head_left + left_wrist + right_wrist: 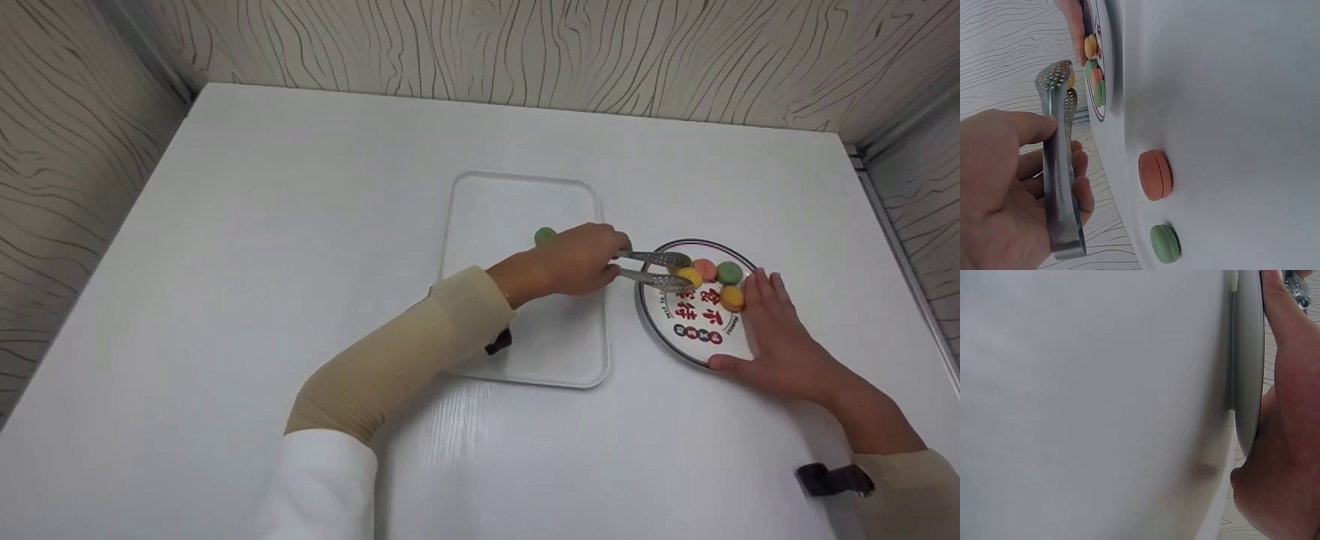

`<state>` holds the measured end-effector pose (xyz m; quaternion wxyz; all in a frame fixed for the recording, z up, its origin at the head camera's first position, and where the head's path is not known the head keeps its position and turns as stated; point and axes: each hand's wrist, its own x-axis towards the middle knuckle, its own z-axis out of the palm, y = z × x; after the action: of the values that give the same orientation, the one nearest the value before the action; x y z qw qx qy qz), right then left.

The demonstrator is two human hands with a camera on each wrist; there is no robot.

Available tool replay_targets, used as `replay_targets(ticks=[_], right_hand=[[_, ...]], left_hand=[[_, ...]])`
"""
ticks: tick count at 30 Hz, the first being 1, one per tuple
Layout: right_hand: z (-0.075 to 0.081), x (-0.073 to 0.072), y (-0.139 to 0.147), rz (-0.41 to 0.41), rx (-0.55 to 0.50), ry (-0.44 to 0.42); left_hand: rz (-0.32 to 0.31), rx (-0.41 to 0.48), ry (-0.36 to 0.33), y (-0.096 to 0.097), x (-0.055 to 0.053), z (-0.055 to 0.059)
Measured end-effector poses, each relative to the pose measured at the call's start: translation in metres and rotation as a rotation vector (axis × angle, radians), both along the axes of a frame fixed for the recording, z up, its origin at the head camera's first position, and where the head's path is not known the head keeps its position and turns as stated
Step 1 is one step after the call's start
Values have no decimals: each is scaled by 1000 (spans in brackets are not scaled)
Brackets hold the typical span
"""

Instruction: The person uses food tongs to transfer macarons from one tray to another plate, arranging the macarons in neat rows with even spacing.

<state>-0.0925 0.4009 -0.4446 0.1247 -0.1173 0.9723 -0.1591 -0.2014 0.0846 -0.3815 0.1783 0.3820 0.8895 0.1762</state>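
My left hand (581, 259) grips metal tongs (1058, 169) with perforated tips, reaching from above the tray to the plate. Between the tips is a yellow macaron (688, 278), over the far left part of the round plate (660, 330), which has red lettering and a dark rim. On the plate, a pink macaron (704, 270), a green macaron (729, 272) and an orange-yellow macaron (733, 298) sit along the far right side; another green macaron (1099, 93) shows in the left wrist view. My right hand (787, 349) rests against the plate's right edge, fingers extended, thumb at the near rim.
A white rectangular tray (525, 367) lies left of the plate under my left forearm. On it are a green macaron (545, 236) and a reddish macaron (1155, 175), the latter hidden from the head view. Wood-grain panels (510, 52) stand behind and beside the white table (300, 187).
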Motion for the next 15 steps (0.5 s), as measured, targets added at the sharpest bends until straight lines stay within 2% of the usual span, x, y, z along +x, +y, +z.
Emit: replay_targets(ticks=[7, 15], right_hand=[[0, 0, 1, 12, -17, 15], [-1, 0, 2, 21, -14, 24]], left_hand=[[41, -51, 3, 11, 4, -1], [53, -100, 36, 25, 8, -9]])
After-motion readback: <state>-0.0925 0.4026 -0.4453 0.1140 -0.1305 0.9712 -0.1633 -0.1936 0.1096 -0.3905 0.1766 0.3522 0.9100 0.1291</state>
